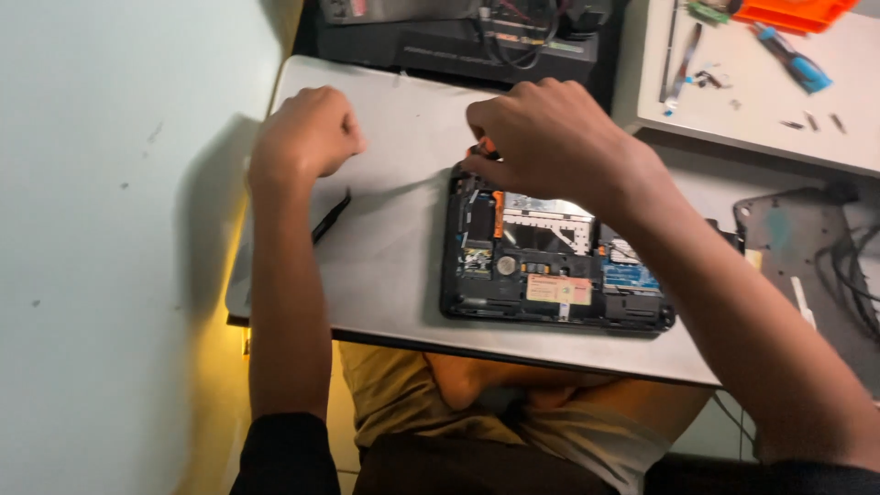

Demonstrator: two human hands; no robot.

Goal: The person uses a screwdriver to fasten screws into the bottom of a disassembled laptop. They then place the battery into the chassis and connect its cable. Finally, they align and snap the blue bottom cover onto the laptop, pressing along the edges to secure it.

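An opened black laptop base [550, 275] lies on a grey board [385, 247], its circuit boards, silver plate and coin cell showing. My right hand [550, 137] is at the laptop's far left corner, fingers closed on a small orange-handled tool [484, 147]. Resting as a fist on the board to the left is my left hand [307, 133], with nothing visible in it. Black tweezers [332, 215] lie just beside that wrist.
A black device with cables [477, 41] stands at the back. On a white table [761, 101] at the right are an orange tray [793, 11], a blue tool [793, 60] and small screws. A dark panel with wires [807, 247] lies at the right. A wall is at the left.
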